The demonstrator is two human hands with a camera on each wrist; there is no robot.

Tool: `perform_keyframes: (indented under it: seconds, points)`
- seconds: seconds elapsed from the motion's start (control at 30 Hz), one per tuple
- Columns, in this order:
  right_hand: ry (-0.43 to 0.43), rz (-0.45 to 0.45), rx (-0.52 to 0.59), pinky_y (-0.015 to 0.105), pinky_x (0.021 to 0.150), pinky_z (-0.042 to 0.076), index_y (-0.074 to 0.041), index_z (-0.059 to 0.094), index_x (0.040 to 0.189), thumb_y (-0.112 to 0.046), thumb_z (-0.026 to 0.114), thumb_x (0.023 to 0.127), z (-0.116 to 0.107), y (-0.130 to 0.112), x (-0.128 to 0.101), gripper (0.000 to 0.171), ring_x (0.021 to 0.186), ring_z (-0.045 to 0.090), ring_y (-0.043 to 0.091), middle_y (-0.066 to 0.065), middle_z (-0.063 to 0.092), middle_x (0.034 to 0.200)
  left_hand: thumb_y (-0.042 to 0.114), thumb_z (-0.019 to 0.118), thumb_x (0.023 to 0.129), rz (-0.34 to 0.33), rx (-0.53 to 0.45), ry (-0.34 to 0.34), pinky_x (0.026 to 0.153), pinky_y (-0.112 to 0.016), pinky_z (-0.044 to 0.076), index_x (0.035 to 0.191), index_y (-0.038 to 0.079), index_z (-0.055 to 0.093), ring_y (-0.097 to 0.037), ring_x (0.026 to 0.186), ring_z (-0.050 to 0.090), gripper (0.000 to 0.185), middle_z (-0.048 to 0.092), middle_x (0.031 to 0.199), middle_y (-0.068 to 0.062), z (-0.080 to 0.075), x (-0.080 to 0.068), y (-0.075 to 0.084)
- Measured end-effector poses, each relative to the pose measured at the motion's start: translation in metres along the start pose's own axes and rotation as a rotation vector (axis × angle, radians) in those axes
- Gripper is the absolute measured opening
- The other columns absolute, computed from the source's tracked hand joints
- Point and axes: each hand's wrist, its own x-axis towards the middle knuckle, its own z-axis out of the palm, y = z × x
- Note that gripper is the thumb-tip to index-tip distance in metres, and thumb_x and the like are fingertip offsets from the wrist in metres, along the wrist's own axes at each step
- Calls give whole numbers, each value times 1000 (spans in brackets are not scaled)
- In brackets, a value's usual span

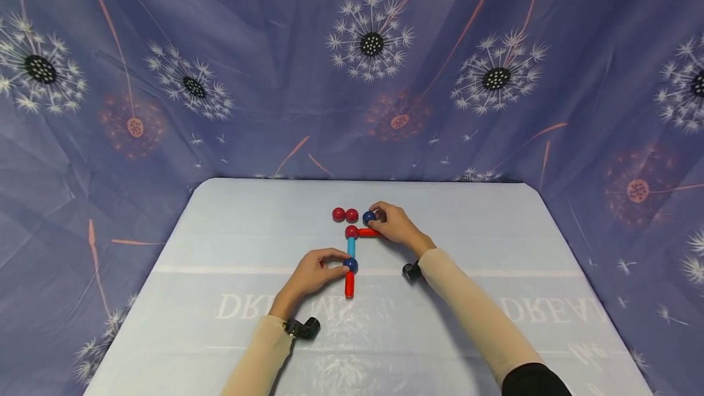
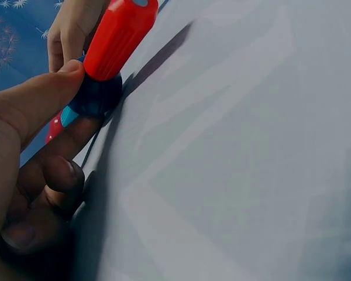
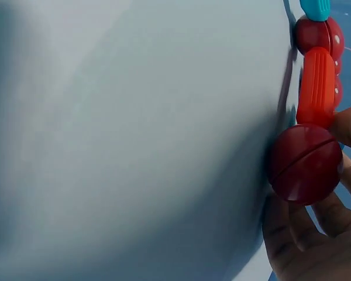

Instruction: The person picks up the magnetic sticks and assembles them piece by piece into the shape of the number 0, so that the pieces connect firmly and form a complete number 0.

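My left hand (image 1: 315,271) pinches a blue ball (image 1: 350,265) between thumb and forefinger. From that ball a red rod (image 1: 349,285) points toward me, and a light blue rod (image 1: 351,247) runs away to a red ball (image 1: 351,232). A second red rod (image 1: 367,233) extends right from this red ball, partly under my right hand (image 1: 397,225). The right wrist view shows a dark red ball (image 3: 305,164) at that rod's right end, hidden in the head view. Thumb and forefinger of my right hand hold another blue ball (image 1: 369,217) just behind the rod.
Two loose red balls, one left (image 1: 338,214) and one right (image 1: 352,216), sit side by side behind the joined pieces. All lie on a white-covered table (image 1: 247,231). A blue-purple dandelion-print cloth (image 1: 275,78) hangs behind the table's far edge.
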Motion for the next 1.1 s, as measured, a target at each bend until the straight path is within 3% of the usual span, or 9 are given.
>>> perform_keyframes:
  seconds: [0.17,0.3,0.53,0.73,0.93,1.1]
  points:
    - [14,-10,-4,44,92,52,-10,64,130,-23,70,97,-2,0,-5,36,99,60,24,9,68,109,35,79,91,11,9,4,50,-22,32,117,26,78,-7,53,40,27,74,108,3,1,1,1]
    - [79,-28,22,47,98,51,-10,65,129,-23,70,96,-3,-3,-9,36,106,62,27,9,69,109,35,79,91,12,22,5,52,-22,32,118,27,78,-7,54,40,28,74,110,3,0,2,2]
    - [175,-48,106,41,85,51,-11,66,129,-25,71,95,1,-8,-19,37,98,62,26,9,70,112,33,79,92,8,8,8,51,-23,33,118,24,77,-9,54,42,28,75,112,2,-1,3,1]
    - [260,-52,112,50,99,45,-10,69,125,-25,73,94,4,-10,-31,35,110,60,32,10,72,109,34,79,92,16,5,1,52,-22,34,119,22,76,-7,55,42,30,76,114,-1,2,4,2]
    - [264,-43,128,52,103,43,-10,69,126,-25,74,94,4,-14,-46,35,115,59,33,9,72,108,31,80,91,8,11,16,52,-22,33,118,22,76,-7,55,42,28,77,112,0,3,1,1]
    - [251,-43,170,48,91,48,-12,68,127,-23,74,95,3,-19,-60,35,107,61,28,7,71,110,33,79,92,17,3,13,52,-23,34,118,22,76,-7,55,42,29,77,112,-1,2,1,1]
